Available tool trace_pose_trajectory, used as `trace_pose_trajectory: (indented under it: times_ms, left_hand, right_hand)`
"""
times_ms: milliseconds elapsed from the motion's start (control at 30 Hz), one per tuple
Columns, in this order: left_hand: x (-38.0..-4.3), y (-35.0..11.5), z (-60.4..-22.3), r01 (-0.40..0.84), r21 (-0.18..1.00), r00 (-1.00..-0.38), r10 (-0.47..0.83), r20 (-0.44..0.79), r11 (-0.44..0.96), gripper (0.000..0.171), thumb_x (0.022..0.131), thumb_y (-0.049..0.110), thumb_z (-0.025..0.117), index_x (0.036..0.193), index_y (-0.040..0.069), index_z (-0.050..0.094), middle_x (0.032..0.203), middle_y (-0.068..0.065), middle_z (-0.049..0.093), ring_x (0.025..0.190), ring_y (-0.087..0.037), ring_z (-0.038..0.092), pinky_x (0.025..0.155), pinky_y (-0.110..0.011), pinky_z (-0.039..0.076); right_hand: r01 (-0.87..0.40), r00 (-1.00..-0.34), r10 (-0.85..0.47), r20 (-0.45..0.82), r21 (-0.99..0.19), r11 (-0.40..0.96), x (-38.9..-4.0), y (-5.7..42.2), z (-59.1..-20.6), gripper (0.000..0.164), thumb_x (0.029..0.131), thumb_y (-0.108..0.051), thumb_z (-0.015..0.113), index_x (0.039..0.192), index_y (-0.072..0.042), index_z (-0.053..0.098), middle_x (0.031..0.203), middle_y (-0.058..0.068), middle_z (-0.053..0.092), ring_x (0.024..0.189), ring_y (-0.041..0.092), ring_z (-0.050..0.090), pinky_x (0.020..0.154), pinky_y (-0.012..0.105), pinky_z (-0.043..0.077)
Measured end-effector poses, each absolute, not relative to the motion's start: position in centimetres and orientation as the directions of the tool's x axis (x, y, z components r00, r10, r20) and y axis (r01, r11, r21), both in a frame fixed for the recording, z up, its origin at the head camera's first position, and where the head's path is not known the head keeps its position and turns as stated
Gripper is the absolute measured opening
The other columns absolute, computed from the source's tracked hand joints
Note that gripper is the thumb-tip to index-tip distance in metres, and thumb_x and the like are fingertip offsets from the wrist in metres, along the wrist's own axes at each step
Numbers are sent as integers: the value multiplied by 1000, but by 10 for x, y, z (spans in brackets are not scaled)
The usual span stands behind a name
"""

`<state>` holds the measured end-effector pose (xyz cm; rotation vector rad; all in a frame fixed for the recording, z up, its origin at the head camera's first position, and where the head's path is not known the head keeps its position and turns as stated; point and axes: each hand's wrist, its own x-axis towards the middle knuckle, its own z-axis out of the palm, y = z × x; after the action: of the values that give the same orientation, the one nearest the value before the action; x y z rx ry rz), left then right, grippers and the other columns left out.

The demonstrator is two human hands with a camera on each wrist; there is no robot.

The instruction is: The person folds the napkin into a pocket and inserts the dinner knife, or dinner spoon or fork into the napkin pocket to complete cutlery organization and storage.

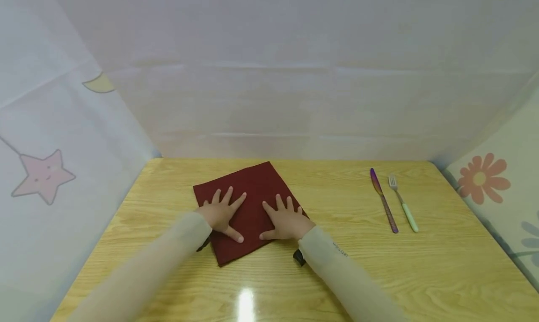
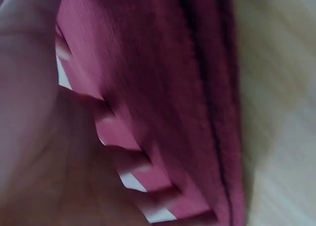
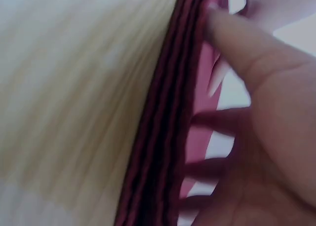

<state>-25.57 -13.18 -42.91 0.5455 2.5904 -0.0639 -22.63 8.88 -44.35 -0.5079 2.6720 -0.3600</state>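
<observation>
A dark red cloth (image 1: 252, 186), folded into a rough square, lies at an angle on the wooden table. Its stacked layers (image 3: 158, 137) show along one edge in the right wrist view. My left hand (image 1: 221, 214) rests on the left part of the cloth, fingers spread and thumb pointing inward. On the right part, my right hand (image 1: 286, 221) lies with its fingers spread too. The two thumbs point toward each other across the cloth. Close up in the left wrist view, the left fingers (image 2: 133, 159) touch the cloth's top surface.
To the right on the table (image 1: 337, 275) lie a purple-tipped knife (image 1: 384, 200) and a fork (image 1: 403, 204) with a pale green handle, side by side. Pale printed curtains (image 1: 252, 102) stand behind the table and at both sides.
</observation>
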Motion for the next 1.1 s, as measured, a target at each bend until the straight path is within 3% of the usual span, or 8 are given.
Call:
trace_pose_trajectory:
  times_ms: [267, 400, 533, 667, 867, 1100]
  left_hand:
    - [-230, -97, -434, 378, 48, -804, 354, -479, 924, 123, 75, 73, 74, 165, 16, 12, 166, -28, 3, 144, -64, 8, 104, -74, 34]
    - [-226, -94, -432, 402, 84, -804, 396, -443, 912, 116, 77, 67, 77, 164, 18, 19, 167, -24, 9, 144, -63, 14, 104, -71, 37]
    - [-238, -106, -423, 449, 173, -765, 477, -433, 877, 97, 83, 53, 80, 161, 22, 32, 166, -19, 20, 141, -59, 25, 100, -68, 42]
    - [-261, -122, -417, 496, 306, -704, 583, -406, 812, 80, 89, 40, 79, 157, 21, 40, 163, -17, 27, 142, -52, 29, 106, -64, 39]
    - [-283, -132, -428, 525, 372, -704, 637, -316, 765, 91, 86, 33, 83, 160, 17, 32, 167, -19, 16, 153, -45, 11, 116, -61, 27]
    - [-297, -137, -438, 524, 338, -707, 621, -339, 781, 102, 82, 44, 83, 163, 18, 25, 168, -18, 9, 154, -43, 7, 117, -62, 24]
  right_hand:
    - [-391, -766, -535, -356, -401, 828, -255, 141, -440, 90, 89, -45, 77, 162, -24, 28, 169, 15, 6, 154, 43, 0, 118, 67, 13]
    - [-410, -736, -583, -343, -459, 788, -266, 158, -441, 90, 89, -39, 79, 162, -21, 30, 169, 14, 7, 154, 41, -1, 120, 61, 17]
    - [-417, -702, -618, -353, -500, 759, -275, 169, -441, 89, 90, -36, 78, 162, -21, 28, 170, 11, 4, 155, 38, -4, 120, 59, 18]
    - [-420, -683, -635, -361, -517, 745, -282, 175, -442, 88, 91, -35, 77, 162, -21, 27, 170, 10, 0, 155, 37, -7, 120, 61, 14]
    - [-369, -765, -559, -320, -495, 787, -272, 162, -445, 92, 92, -37, 77, 163, -16, 23, 169, 14, 8, 155, 40, 0, 120, 64, 10]
    - [-211, -858, -379, -347, -435, 875, -229, 118, -435, 100, 90, -48, 75, 162, -4, 20, 166, 24, 14, 152, 45, 12, 118, 60, 26]
